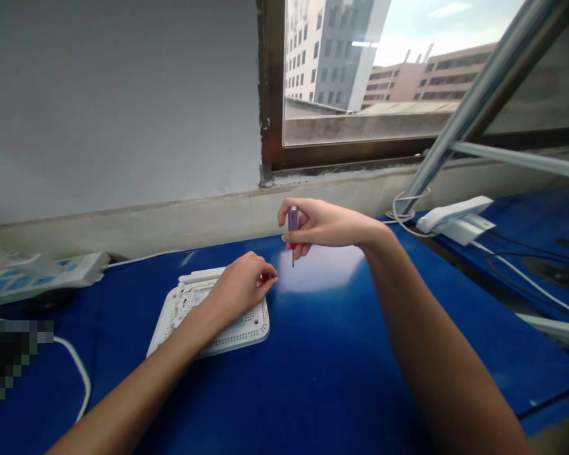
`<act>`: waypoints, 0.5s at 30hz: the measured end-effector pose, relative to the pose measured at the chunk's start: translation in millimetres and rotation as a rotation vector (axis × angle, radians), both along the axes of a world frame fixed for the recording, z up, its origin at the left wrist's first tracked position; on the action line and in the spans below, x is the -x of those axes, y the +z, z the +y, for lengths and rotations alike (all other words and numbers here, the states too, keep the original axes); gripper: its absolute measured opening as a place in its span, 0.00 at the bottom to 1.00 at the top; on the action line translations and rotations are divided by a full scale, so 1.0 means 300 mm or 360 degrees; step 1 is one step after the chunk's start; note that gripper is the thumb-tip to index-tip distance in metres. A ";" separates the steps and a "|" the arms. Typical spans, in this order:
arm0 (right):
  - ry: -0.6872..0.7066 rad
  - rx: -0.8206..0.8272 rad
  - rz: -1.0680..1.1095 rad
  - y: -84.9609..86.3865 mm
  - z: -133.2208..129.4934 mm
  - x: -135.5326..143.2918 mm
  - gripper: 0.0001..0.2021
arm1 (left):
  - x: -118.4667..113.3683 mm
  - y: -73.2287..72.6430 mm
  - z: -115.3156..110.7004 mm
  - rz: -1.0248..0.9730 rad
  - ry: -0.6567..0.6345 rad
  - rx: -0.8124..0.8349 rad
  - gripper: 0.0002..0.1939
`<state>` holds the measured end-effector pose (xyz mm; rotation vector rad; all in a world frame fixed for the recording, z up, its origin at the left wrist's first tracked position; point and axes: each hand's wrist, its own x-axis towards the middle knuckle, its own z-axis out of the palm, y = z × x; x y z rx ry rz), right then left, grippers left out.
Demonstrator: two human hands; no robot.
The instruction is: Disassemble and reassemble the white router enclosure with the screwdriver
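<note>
In the head view my right hand (315,222) is raised over the blue table. Its fingers are closed round a small screwdriver (293,220) with a clear purplish handle and a red part lower down; the short shaft points downward. To the left, a white router-like device (237,341) lies on the table, its perforated side up and an antenna-like bar (203,275) along its far edge. My left hand (244,281) is above the device's right part, thumb and fingers pinched together. What they hold, if anything, is too small to name. The hand and forearm cover much of the device.
White power strips (83,268) (459,215) with cables lie at far left and right. A slanted metal pole (436,158) stands at the back right, before the window (332,129). The blue table (308,373) ends at the wall. A white cable (78,366) curves at left.
</note>
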<state>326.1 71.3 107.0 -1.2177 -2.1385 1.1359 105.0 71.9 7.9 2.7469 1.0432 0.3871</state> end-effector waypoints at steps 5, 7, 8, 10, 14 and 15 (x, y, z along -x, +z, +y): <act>-0.0069 0.0094 -0.0241 -0.017 0.020 -0.059 0.11 | -0.058 0.035 0.012 0.0318 -0.0219 -0.0113 0.09; -0.0097 0.0088 -0.0232 -0.019 0.023 -0.068 0.12 | -0.078 0.053 0.014 0.0389 -0.0262 -0.0139 0.11; -0.0107 0.0085 -0.0218 -0.019 0.023 -0.070 0.12 | -0.085 0.061 0.015 0.0413 -0.0271 -0.0149 0.12; -0.0120 0.0072 -0.0192 -0.019 0.022 -0.074 0.11 | -0.094 0.071 0.017 0.0440 -0.0273 -0.0158 0.12; -0.0139 0.0041 -0.0190 -0.022 0.023 -0.076 0.11 | -0.091 0.067 0.024 0.0431 -0.0252 -0.0153 0.13; -0.0139 0.0039 -0.0196 -0.024 0.025 -0.075 0.11 | -0.086 0.062 0.027 0.0417 -0.0246 -0.0148 0.13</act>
